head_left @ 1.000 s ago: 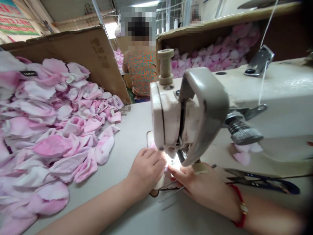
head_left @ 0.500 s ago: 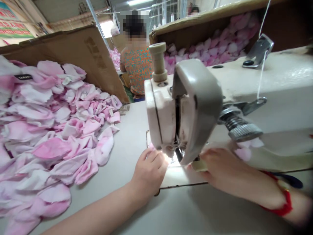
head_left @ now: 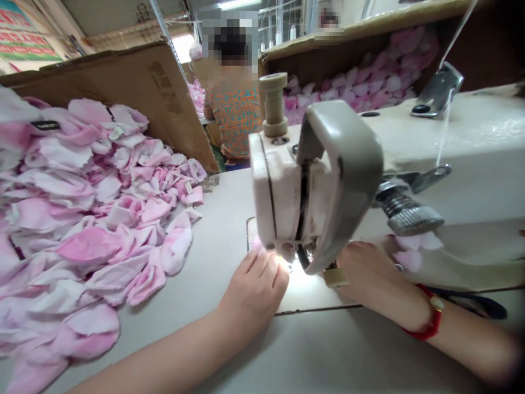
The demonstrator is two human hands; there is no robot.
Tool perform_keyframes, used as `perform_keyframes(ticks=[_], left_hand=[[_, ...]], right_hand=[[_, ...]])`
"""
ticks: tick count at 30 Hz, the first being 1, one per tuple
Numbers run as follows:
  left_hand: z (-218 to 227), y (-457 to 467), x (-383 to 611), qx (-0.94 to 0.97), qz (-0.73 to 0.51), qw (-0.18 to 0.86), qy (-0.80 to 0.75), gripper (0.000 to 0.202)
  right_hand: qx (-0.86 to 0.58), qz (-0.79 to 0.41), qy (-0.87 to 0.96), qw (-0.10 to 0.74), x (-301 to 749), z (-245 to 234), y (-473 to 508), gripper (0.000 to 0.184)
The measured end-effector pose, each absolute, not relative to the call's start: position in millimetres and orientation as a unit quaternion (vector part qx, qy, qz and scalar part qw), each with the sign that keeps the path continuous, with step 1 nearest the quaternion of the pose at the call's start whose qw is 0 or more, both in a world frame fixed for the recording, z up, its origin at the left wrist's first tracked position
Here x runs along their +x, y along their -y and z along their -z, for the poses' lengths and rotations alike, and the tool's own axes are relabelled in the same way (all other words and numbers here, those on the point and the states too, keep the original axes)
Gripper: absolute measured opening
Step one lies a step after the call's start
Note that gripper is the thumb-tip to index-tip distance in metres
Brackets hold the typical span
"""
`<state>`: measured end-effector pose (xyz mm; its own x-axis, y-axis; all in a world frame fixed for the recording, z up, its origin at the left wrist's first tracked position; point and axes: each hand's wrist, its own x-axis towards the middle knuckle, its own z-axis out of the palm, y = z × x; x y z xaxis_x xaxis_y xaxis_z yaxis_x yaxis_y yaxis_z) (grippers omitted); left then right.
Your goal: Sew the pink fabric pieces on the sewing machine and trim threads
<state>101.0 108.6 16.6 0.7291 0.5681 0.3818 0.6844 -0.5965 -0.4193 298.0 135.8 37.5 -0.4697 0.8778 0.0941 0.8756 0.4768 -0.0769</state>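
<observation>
A white sewing machine [head_left: 279,186] stands before me, its lamp lighting the needle area. My left hand [head_left: 258,282] lies palm down left of the needle, fingers bent and close together on a small pink fabric piece [head_left: 257,244]. Only a bit of that piece shows past the fingertips. Right of the machine head is my right hand [head_left: 363,273], reaching in beside a beige block [head_left: 335,277]. Its fingertips are hidden behind the head, so I cannot see what they touch. More pale pink pieces [head_left: 410,257] lie behind this hand.
A big heap of pink and white fabric pieces [head_left: 94,241] covers the table's left side, against a cardboard panel [head_left: 180,109]. Behind the machine, a cardboard box [head_left: 320,52] holds more pink pieces. A dark-handled tool [head_left: 488,303] lies at right. A person [head_left: 235,115] sits farther back.
My right wrist has shifted left and the hand sits slightly farther in behind the machine head. My left hand stays on the pink fabric beside the needle. The view has shifted slightly.
</observation>
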Motion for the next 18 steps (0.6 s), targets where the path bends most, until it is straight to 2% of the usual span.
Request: perform_keyframes(ticks=[7,13,18], left_hand=[[-13.5,-112.1,96.2,-0.893,0.139,0.205,0.377,0.018],[-14.2,-117.3,94.4,-0.898,0.155,0.222,0.347,0.018],[-27.7,-125.6,81.6,-0.912,0.216,0.146,0.317,0.014]], right_hand=[[-0.517,0.019,0.853,0.069,296.7,-35.7,-135.0,0.032],[-0.504,0.037,0.858,0.090,295.3,-38.3,-135.8,0.025],[-0.498,0.023,0.863,0.075,297.3,-36.5,-136.3,0.027]])
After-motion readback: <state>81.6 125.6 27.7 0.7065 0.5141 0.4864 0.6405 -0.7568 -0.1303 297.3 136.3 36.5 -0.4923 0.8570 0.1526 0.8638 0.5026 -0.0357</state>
